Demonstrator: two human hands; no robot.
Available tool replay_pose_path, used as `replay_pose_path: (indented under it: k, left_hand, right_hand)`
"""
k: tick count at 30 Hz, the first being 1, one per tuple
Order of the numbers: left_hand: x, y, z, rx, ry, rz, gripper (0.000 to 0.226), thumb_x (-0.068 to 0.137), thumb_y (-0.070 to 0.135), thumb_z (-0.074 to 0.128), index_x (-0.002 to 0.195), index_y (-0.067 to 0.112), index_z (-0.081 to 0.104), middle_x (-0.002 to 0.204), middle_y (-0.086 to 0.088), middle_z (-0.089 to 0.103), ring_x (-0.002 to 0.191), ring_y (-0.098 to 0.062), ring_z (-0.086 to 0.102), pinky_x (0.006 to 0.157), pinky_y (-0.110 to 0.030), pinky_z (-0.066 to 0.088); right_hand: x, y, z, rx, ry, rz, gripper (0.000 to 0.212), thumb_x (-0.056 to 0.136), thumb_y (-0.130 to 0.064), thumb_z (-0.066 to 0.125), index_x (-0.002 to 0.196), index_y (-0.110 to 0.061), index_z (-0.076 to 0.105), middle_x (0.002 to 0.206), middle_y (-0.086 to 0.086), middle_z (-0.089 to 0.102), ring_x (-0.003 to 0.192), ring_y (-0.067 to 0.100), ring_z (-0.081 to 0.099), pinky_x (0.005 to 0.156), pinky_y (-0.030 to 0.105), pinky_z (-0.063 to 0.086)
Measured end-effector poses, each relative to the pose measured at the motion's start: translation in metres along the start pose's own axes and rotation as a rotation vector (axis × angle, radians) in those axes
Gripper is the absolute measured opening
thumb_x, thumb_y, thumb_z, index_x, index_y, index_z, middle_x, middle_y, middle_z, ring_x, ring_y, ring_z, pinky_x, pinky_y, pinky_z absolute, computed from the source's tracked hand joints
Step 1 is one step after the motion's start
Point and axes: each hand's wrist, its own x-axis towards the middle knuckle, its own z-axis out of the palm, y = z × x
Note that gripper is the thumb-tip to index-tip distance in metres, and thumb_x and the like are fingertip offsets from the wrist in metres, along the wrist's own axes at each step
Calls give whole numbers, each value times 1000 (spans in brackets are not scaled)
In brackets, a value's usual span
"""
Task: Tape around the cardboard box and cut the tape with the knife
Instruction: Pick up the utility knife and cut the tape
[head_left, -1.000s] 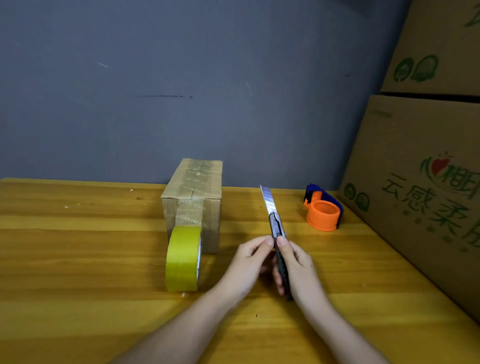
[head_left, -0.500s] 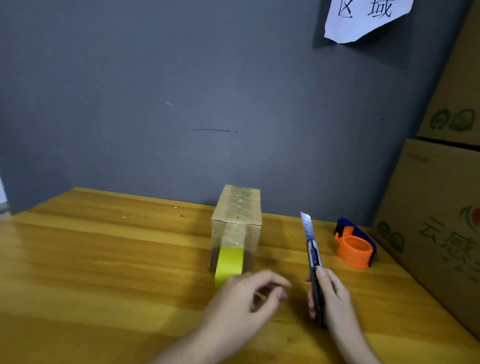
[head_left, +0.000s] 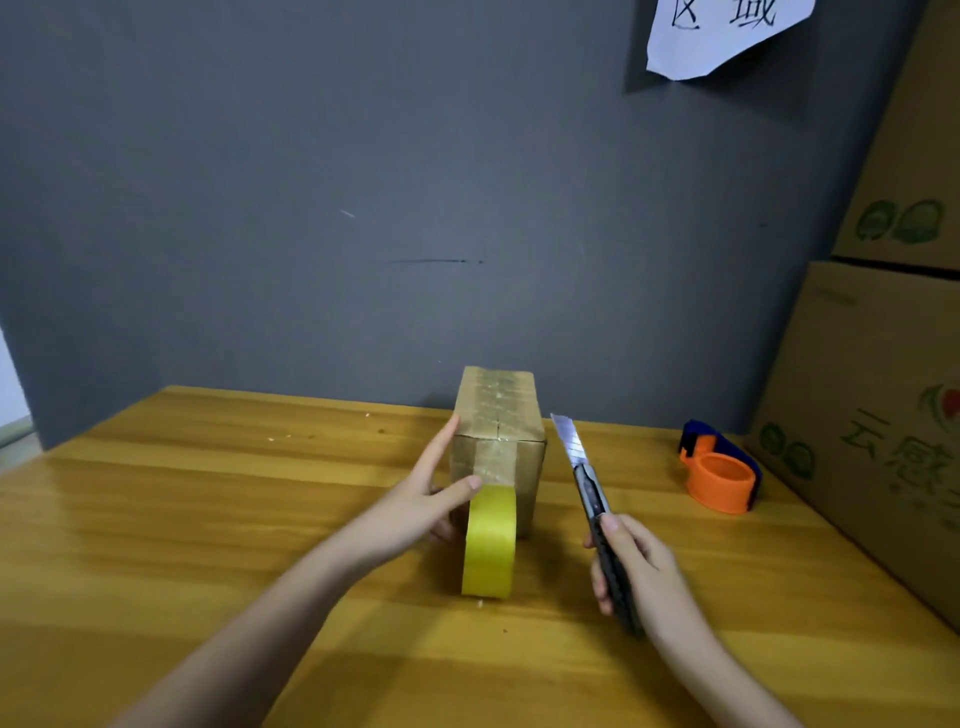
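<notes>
A small cardboard box (head_left: 500, 431), with tape over its top and near face, stands on the wooden table (head_left: 208, 509). A yellow tape roll (head_left: 489, 543) stands on edge right in front of it, its strip running up onto the box's near face. My left hand (head_left: 423, 499) reaches to the box's left side, fingers straight along that side and thumb on the near face above the roll. My right hand (head_left: 636, 571) grips the black handle of a utility knife (head_left: 584, 475), whose extended blade points up and away just right of the box.
An orange and blue tape dispenser (head_left: 721, 475) sits on the table at the right. Large printed cardboard cartons (head_left: 883, 415) are stacked along the right edge. A grey wall (head_left: 363, 208) closes the back, with a paper sign (head_left: 722, 31) at the top.
My left hand left the knife and moved to the box's left side. The right hand kept the knife, its blade now close to the box. The camera view tilted up and shifted left.
</notes>
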Motion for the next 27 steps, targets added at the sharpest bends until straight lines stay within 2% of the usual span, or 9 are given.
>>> replay_pose_path:
  k: [2, 4, 7, 9, 11, 13, 16, 21, 27]
  left_hand:
    - [8, -1, 1, -20, 0, -4, 77, 84, 44, 62, 137, 62, 8, 79, 3, 62, 64, -15, 58, 64, -31, 52]
    - [12, -2, 2, -41, -16, 0, 83, 81, 39, 68, 136, 62, 12, 57, 8, 55, 59, -12, 52, 60, -32, 48]
    - [14, -3, 3, -69, -49, 5, 89, 79, 30, 73, 138, 58, 12, 57, 6, 64, 60, -15, 52, 59, -35, 45]
    - [14, -3, 2, -71, -61, -3, 92, 78, 27, 73, 139, 56, 10, 58, 6, 67, 58, -12, 57, 60, -35, 49]
    - [13, -2, 1, -70, -67, -12, 94, 78, 26, 74, 140, 55, 8, 58, 4, 67, 55, -11, 59, 60, -35, 52]
    - [12, -1, 2, -67, -66, -18, 96, 78, 26, 74, 140, 55, 7, 66, -3, 66, 59, -13, 60, 63, -38, 55]
    - [12, 0, 4, -49, -71, -8, 96, 79, 25, 73, 141, 53, 4, 74, -7, 67, 62, -14, 63, 65, -39, 56]
    - [13, -1, 4, -49, -68, -12, 97, 79, 26, 73, 141, 54, 4, 83, -20, 66, 70, -26, 62, 70, -47, 56]
    - [12, 0, 4, -51, -69, -10, 96, 79, 26, 73, 142, 52, 5, 93, -12, 68, 65, -15, 67, 61, -33, 58]
  right_hand:
    - [-2, -5, 1, -76, -36, -31, 36, 87, -39, 45, 88, -5, 57, 47, 7, 51, 39, 19, 45, 39, 23, 38]
    - [-2, -10, -1, -221, -72, -83, 22, 94, -33, 45, 97, -15, 58, 55, 6, 55, 44, 20, 52, 45, 27, 44]
    - [3, -23, -7, -597, -88, -206, 13, 96, -39, 40, 106, -36, 49, 71, 0, 65, 54, 16, 65, 59, 37, 54]
    - [4, -34, -10, -1035, -92, -315, 22, 95, -48, 31, 115, -40, 36, 80, -9, 64, 64, 14, 66, 63, 37, 55]
    - [5, -44, -10, -1387, -24, -517, 30, 95, -50, 21, 117, -36, 35, 85, -10, 61, 64, 15, 64, 51, 31, 52]
    - [8, -51, -9, -1569, 10, -717, 36, 94, -48, 20, 107, -29, 47, 73, -6, 61, 46, 16, 59, 34, 29, 44]
    - [13, -54, -8, -1698, 18, -816, 30, 91, -45, 31, 92, -25, 54, 60, -3, 58, 33, 17, 49, 27, 25, 31]
    - [14, -57, -5, -1739, 33, -888, 23, 80, -39, 65, 80, -20, 53, 52, 0, 52, 26, 18, 41, 27, 22, 26]
    - [14, -59, -1, -1745, 20, -939, 30, 78, -35, 70, 84, -18, 46, 48, 1, 48, 29, 19, 18, 29, 19, 17]
